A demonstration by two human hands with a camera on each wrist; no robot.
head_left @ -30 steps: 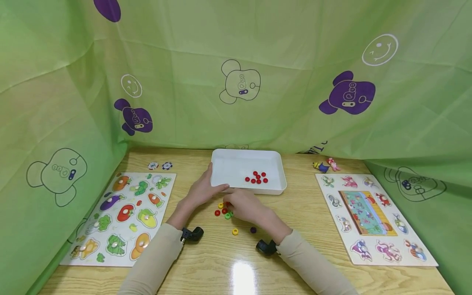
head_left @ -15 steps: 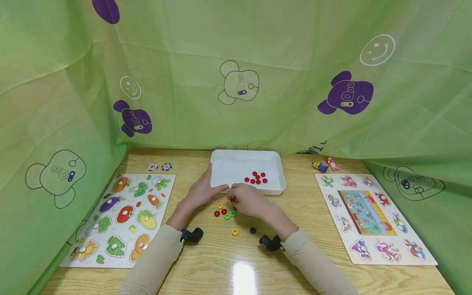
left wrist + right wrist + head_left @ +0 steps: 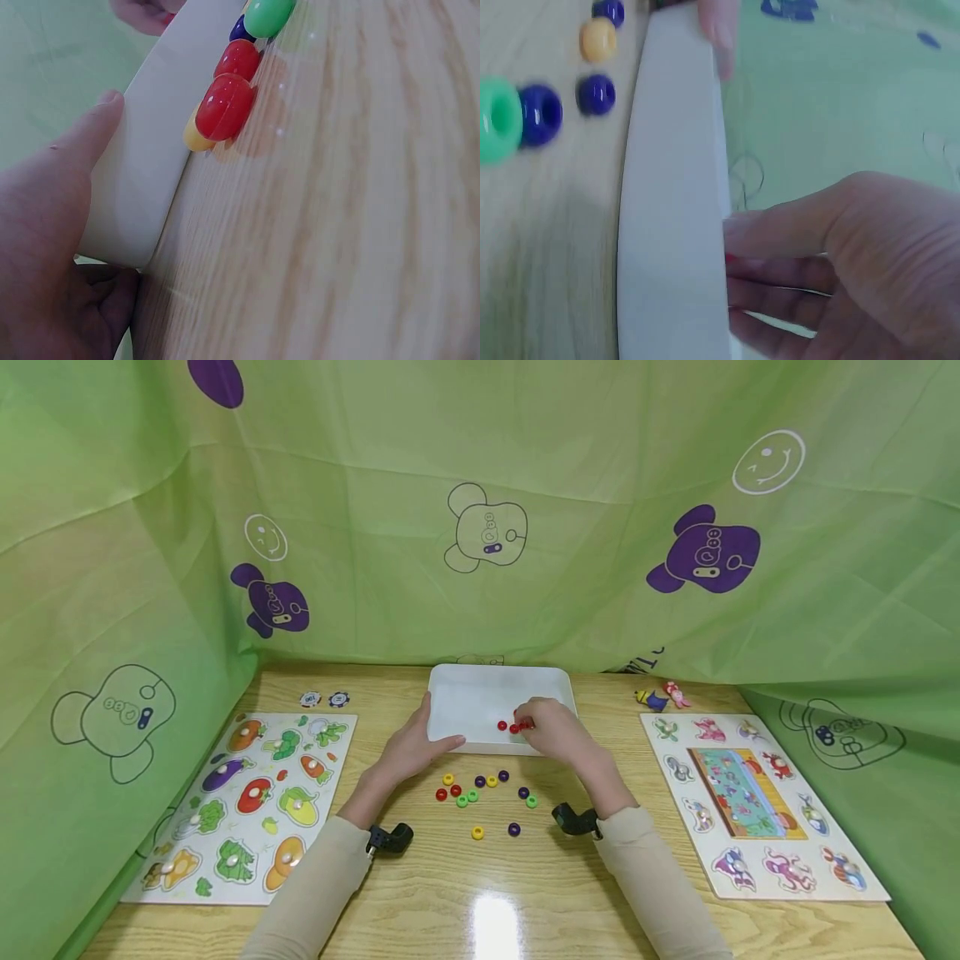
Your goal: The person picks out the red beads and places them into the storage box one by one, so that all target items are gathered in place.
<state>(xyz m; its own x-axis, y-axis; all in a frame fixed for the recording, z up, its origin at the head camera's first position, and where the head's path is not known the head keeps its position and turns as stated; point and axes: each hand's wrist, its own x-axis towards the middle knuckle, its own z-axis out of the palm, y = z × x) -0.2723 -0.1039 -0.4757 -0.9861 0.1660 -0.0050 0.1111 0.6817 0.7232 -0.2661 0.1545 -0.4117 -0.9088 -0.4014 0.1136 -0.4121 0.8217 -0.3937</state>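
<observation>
A white tray (image 3: 468, 697) stands at the back middle of the table. My left hand (image 3: 411, 748) holds its front left corner, thumb along the front rim and fingers at the side. Inside the tray, my right hand (image 3: 561, 737) reaches over the front rim; a bit of red shows between thumb and fingers in the right wrist view, seemingly a pinched red bead (image 3: 730, 258). Several red beads (image 3: 502, 725) lie by its fingertips, partly hidden. In front of the tray are loose red beads (image 3: 456, 791), green beads (image 3: 532, 802), yellow beads (image 3: 477, 832) and purple beads (image 3: 514, 829).
A vegetable puzzle board (image 3: 255, 793) lies at left, a sea-animal puzzle board (image 3: 750, 793) at right. Two poker chips (image 3: 339, 699) and two small figures (image 3: 652, 700) sit farther back. A green curtain (image 3: 585, 527) encloses the table.
My right hand has lifted from the loose beads with a red bead and moved right and back into the tray, uncovering purple, yellow and green beads. My left hand stays put.
</observation>
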